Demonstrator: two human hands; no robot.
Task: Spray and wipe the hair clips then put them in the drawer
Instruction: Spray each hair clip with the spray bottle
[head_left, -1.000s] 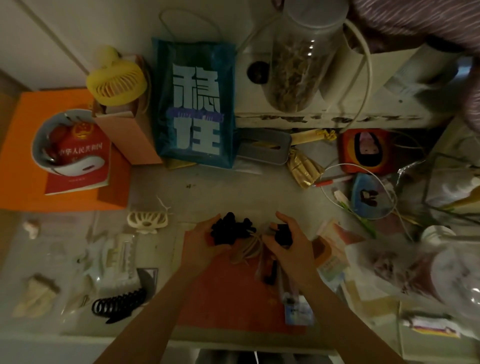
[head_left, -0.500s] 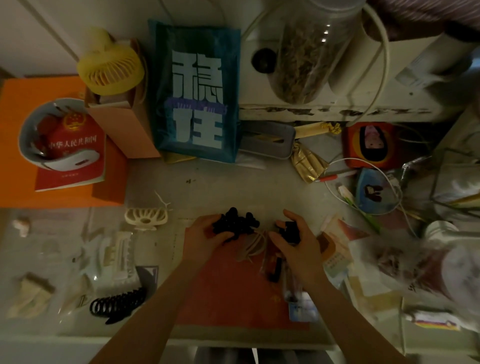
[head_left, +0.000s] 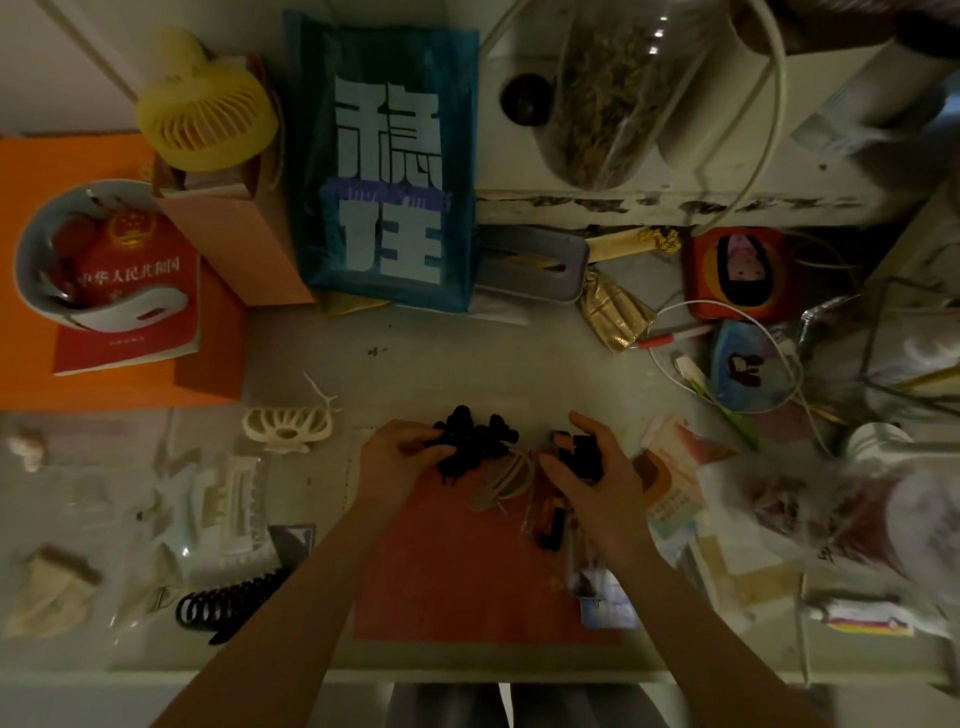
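Blurred clutter at right; small dark object half hidden within right hand's fingers.

Dim, warm-tinted view; wide-angle bending at the edges, right side blurred

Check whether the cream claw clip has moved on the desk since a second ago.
No. The cream claw clip still lies just below the orange folder's lower right corner; only the camera shifted.
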